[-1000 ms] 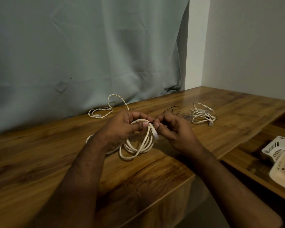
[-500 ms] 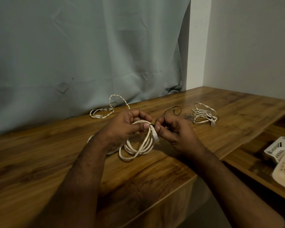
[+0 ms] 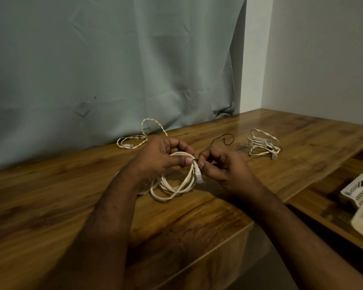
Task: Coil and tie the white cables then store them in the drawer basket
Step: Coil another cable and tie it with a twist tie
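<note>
My left hand (image 3: 159, 160) holds the coil (image 3: 174, 185) of white cable just above the tabletop (image 3: 208, 216), thumb and forefinger pinching its top loops together. My right hand (image 3: 222, 168) meets it there, fingers curled, pinching a thin black tie (image 3: 196, 160) at the spot where the loops gather; the cable's plug (image 3: 199, 175) hangs down just beside my right fingertips. The lower loops of the coil droop to the wood between my wrists. Behind my left hand, a twisted cable (image 3: 134, 141) lies loose against the curtain (image 3: 113, 70). To the right, a bundle (image 3: 262, 145) of white cable lies on the tabletop, well apart from my hands, and a black tie (image 3: 224, 140) curls between it and my right hand. The white basket (image 3: 358, 189) sits in the drawer (image 3: 323, 208) at far right, partly out of view.
</note>
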{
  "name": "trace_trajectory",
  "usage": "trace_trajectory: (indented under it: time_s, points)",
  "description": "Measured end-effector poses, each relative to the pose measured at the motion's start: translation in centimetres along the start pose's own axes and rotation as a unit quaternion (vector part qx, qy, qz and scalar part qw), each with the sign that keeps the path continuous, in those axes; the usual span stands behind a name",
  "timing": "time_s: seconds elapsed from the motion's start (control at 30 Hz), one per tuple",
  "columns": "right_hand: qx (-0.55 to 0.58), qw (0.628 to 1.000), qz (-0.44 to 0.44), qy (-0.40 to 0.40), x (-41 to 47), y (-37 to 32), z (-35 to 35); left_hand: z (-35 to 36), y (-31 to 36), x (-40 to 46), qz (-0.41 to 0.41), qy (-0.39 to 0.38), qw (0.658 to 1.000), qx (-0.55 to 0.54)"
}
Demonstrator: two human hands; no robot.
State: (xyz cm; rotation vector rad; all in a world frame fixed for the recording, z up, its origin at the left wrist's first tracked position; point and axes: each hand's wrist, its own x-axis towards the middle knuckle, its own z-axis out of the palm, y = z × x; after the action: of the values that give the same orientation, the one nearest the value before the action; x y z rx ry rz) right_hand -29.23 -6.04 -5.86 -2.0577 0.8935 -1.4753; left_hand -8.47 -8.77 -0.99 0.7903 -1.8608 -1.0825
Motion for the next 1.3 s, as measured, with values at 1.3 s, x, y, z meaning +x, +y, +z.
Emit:
trace_trajectory:
  time_s: [1.3]
  points:
    - [0.050,0.998,0.016,0.032,-0.01,-0.33,-0.37,0.23,0.32,-0.05,-0.011,-0.004,0.999,-0.036]
